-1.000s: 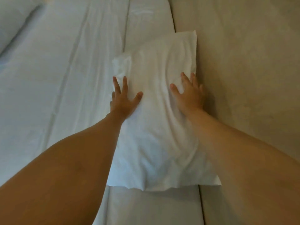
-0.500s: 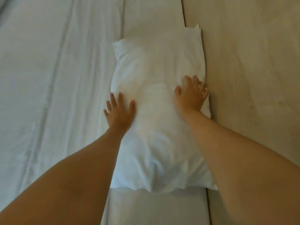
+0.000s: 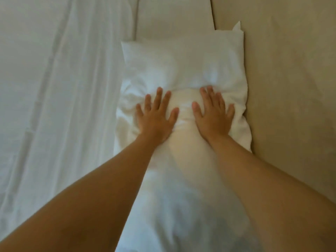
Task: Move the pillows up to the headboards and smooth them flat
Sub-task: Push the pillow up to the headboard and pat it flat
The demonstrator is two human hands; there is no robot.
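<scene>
A: Head view. White pillow [image 3: 183,66] lies lengthwise, its right edge touching the beige headboard [image 3: 291,88]. White sheet [image 3: 63,106] to its left, creased.

B: Hands?

A: 2 in view. Left hand [image 3: 156,115] and right hand [image 3: 212,113] lie flat, palms down, fingers spread, side by side on the pillow's middle. Fabric bunches at the fingertips [image 3: 159,90].

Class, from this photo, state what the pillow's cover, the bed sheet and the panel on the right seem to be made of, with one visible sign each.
Pillow: white woven cloth, probably cotton, matte; it puckers into soft creases around the left hand and right hand.
Bed sheet: similar thin white fabric; long folds run along it.
Panel: beige, matte, smooth, likely upholstery or a painted surface; cannot tell.
</scene>
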